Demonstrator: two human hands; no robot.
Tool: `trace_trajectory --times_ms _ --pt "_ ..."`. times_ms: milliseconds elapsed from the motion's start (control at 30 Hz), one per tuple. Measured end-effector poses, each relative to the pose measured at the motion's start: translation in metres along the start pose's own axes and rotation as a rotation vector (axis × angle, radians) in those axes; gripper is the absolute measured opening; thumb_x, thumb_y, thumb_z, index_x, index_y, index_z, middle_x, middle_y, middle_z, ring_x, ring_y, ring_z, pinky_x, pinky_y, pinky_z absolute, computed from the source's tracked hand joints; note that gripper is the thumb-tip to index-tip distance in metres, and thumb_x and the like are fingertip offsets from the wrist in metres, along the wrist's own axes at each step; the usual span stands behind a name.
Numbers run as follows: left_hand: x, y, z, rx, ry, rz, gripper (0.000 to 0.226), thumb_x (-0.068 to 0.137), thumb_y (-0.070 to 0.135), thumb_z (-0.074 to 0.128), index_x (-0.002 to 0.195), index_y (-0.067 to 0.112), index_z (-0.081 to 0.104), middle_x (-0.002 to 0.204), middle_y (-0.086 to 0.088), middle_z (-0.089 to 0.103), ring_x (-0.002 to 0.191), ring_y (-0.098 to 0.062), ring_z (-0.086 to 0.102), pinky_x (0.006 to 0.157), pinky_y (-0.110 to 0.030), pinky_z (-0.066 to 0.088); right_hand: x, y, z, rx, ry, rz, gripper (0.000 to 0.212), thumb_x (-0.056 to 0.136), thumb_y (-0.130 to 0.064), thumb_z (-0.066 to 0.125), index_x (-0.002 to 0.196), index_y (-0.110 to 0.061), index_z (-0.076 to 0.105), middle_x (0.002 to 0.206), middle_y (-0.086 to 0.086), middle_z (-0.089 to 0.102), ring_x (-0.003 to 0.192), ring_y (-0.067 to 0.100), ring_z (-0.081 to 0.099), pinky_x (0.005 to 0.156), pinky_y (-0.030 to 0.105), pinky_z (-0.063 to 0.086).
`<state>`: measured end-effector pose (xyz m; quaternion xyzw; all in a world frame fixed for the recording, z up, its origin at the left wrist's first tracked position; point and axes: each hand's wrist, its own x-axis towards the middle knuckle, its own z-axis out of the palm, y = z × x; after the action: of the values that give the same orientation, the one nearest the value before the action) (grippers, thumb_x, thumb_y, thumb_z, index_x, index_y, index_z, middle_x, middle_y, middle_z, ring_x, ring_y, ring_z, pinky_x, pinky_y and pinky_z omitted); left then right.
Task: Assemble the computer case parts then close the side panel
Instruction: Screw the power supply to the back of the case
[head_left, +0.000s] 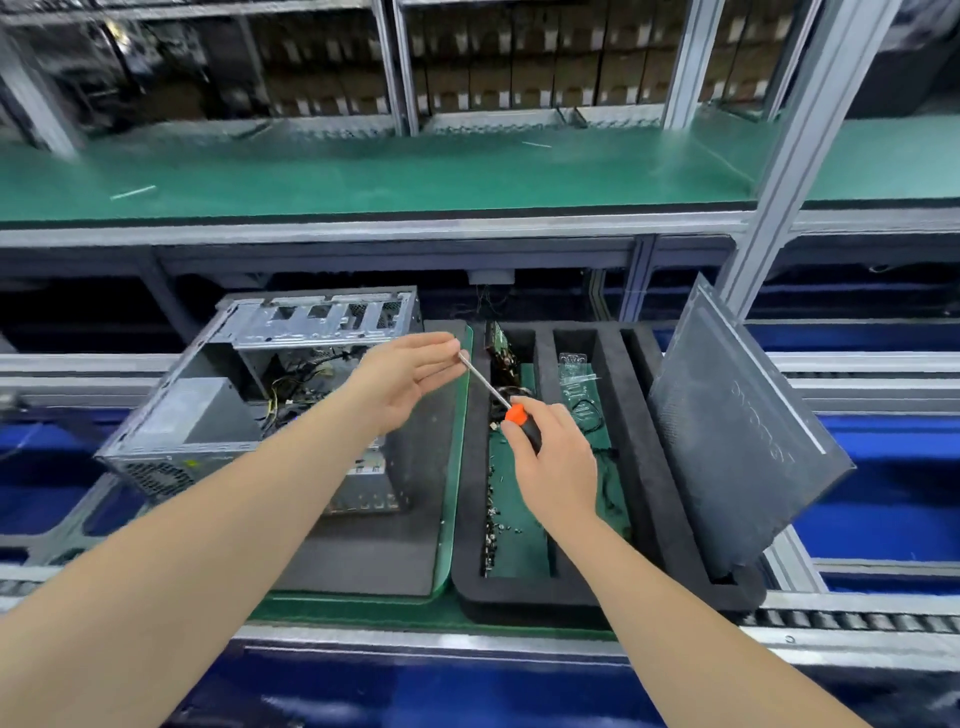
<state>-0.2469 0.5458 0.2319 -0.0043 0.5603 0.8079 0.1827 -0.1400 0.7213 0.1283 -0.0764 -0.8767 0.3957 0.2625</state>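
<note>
While the right grip (553, 457) clasps the black-and-orange handle of the screwdriver (516, 414), its shaft slants up and left to the left grip (410, 371). That grip's fingers lie nearly straight, with their tips at the blade's end; whether a screw sits there we cannot tell. We judge that we are at the fastening stage, loading or steadying the driver before a screw goes into the computer case (208, 415). It lies open side up toward the left edge of the table (353, 610), with cables showing inside. The side panel (737, 431) is not yet on: it leans in the rightmost slot of the foam tray (644, 467), by the table's right edge. Loose screws (493, 519) lie in the tray's left compartment. Next, we think, the tip must travel left over the case and seat squarely on its hole, so no screw drops among the cables.
</note>
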Motion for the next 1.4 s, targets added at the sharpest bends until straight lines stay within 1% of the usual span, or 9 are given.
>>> trace_trajectory --times_ms 267,367,500,633,800,900,1100,1267,1400 --pt "-0.052 0.069 -0.102 0.142 0.069 -0.073 0.040 0.074 -0.003 0.080 0.113 -0.004 0.069 0.108 -0.021 0.075 0.103 -0.033 0.074 0.076 -0.029 0.062 -0.013 -0.079 0.053 0.062 -0.129 -0.174 0.025 0.102 -0.041 0.062 0.124 -0.033 0.070 0.100 -0.015 0.062 0.088 0.007 0.058 0.069 0.029 0.047" --pt "-0.072 0.086 -0.146 0.107 0.089 -0.086 0.038 0.070 -0.001 0.081 0.107 -0.003 0.071 0.106 -0.020 0.076 0.103 -0.031 0.074 0.074 -0.028 0.062 -0.028 -0.118 0.080 0.178 -0.212 -0.187 0.018 0.103 -0.041 0.060 0.107 -0.029 0.073 0.087 -0.011 0.062 0.078 0.010 0.057 0.068 0.037 0.050" --pt "-0.091 0.093 -0.207 -0.113 0.145 -0.051 0.044 0.068 -0.001 0.084 0.110 -0.003 0.069 0.105 -0.019 0.076 0.104 -0.030 0.074 0.073 -0.031 0.062 -0.057 -0.174 0.121 0.285 -0.299 -0.186 0.033 0.106 -0.038 0.056 0.081 -0.019 0.064 0.066 -0.003 0.055 0.064 0.015 0.049 0.064 0.040 0.041" --pt "-0.104 0.097 -0.271 -0.153 0.157 -0.043 0.054 0.065 0.003 0.086 0.115 -0.002 0.066 0.104 -0.018 0.076 0.099 -0.026 0.076 0.073 -0.030 0.062 -0.087 -0.222 0.161 0.356 -0.388 -0.080 0.037 0.106 -0.038 0.056 0.076 -0.017 0.061 0.061 0.003 0.054 0.058 0.022 0.057 0.061 0.043 0.046" --pt "-0.116 0.086 -0.348 -0.178 0.194 -0.163 0.015 0.087 0.002 0.074 0.100 -0.001 0.069 0.094 -0.016 0.077 0.086 -0.023 0.078 0.068 -0.029 0.062 -0.128 -0.262 0.215 0.384 -0.515 0.136 0.032 0.104 -0.041 0.059 0.088 -0.016 0.074 0.065 0.005 0.070 0.043 0.018 0.060 0.047 0.033 0.051" --pt "-0.121 0.066 -0.374 -0.249 0.183 -0.255 0.010 0.091 0.006 0.073 0.093 -0.003 0.071 0.087 -0.014 0.077 0.078 -0.024 0.078 0.067 -0.034 0.063 -0.156 -0.273 0.245 0.446 -0.557 0.337 0.027 0.104 -0.038 0.061 0.102 -0.015 0.075 0.075 0.003 0.073 0.049 0.022 0.063 0.043 0.032 0.050" --pt "-0.119 0.007 -0.393 -0.356 0.169 -0.441 0.011 0.101 0.011 0.060 0.096 0.001 0.063 0.095 -0.012 0.069 0.089 -0.022 0.068 0.073 -0.036 0.060 -0.206 -0.273 0.278 0.472 -0.557 0.610 0.028 0.104 -0.038 0.059 0.101 -0.012 0.071 0.071 0.002 0.069 0.054 0.025 0.063 0.046 0.033 0.051" --pt "-0.103 -0.034 -0.392 -0.410 0.237 -0.520 0.016 0.103 0.009 0.057 0.091 -0.001 0.060 0.092 -0.012 0.065 0.082 -0.020 0.065 0.091 -0.033 0.052 -0.222 -0.259 0.290 0.482 -0.549 0.741 0.032 0.106 -0.036 0.057 0.103 -0.007 0.069 0.075 0.008 0.069 0.058 0.026 0.063 0.049 0.036 0.053" --pt "-0.089 -0.057 -0.385 -0.374 0.263 -0.544 0.022 0.105 0.010 0.054 0.086 -0.002 0.057 0.089 -0.011 0.062 0.090 -0.020 0.065 0.087 -0.027 0.055 -0.224 -0.248 0.304 0.493 -0.521 0.832 0.035 0.107 -0.037 0.056 0.103 -0.004 0.068 0.079 0.013 0.069 0.061 0.025 0.065 0.051 0.035 0.055"
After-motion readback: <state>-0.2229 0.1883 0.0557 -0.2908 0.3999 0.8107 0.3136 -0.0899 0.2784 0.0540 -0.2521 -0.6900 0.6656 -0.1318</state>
